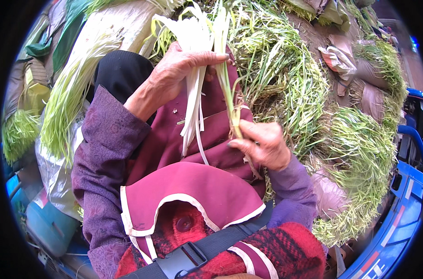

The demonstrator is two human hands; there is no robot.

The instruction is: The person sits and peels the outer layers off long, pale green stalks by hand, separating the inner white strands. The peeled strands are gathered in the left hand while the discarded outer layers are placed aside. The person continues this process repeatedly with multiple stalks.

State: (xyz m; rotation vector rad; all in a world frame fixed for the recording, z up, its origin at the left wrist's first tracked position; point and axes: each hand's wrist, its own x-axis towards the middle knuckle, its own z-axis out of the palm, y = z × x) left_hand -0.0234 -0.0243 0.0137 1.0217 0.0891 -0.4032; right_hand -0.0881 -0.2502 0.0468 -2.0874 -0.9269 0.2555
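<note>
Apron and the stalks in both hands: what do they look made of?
Apron: maroon woven cloth, matte, with cream fabric edging, going by its soft folds. Stalks: fresh plant matter, pale whitish strips in the left hand, a green stem pinched by the right hand.

Daylight, heaps of green stalks (360,153) w/ blue crates (397,228) at right.

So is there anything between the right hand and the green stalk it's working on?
Nothing visible. The right hand already pinches the green stalk near its lower end, while the left hand grips the white stalks above the apron.
</note>
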